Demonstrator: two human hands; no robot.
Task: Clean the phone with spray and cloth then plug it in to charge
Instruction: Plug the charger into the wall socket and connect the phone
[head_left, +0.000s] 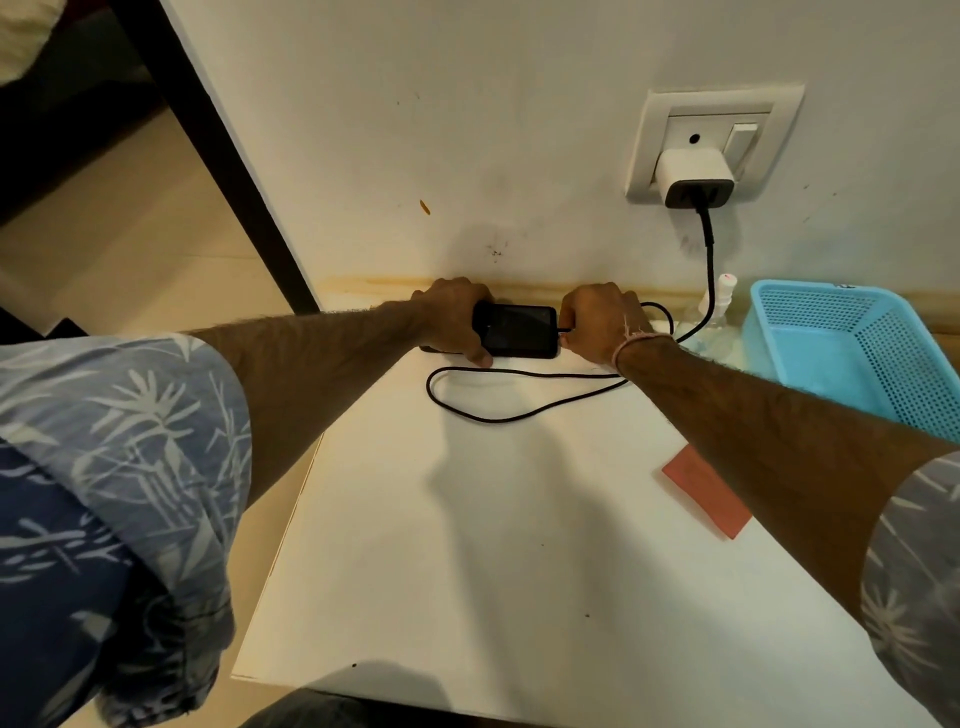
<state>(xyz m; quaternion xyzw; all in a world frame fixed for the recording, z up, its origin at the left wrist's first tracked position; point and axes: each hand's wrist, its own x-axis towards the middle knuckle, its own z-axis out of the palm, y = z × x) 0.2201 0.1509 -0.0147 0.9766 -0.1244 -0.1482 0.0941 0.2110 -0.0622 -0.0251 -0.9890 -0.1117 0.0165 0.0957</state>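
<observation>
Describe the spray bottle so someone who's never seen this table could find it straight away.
Start at the white wall socket on the right and follow the black cable down. Where it nears the tabletop, the spray bottle stands by the wall, just left of the blue basket. It alone is clear plastic with a white nozzle.

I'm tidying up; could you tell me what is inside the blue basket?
In the blue basket only bare mesh floor shows; the right forearm covers its near corner, so that part cannot be judged.
</observation>
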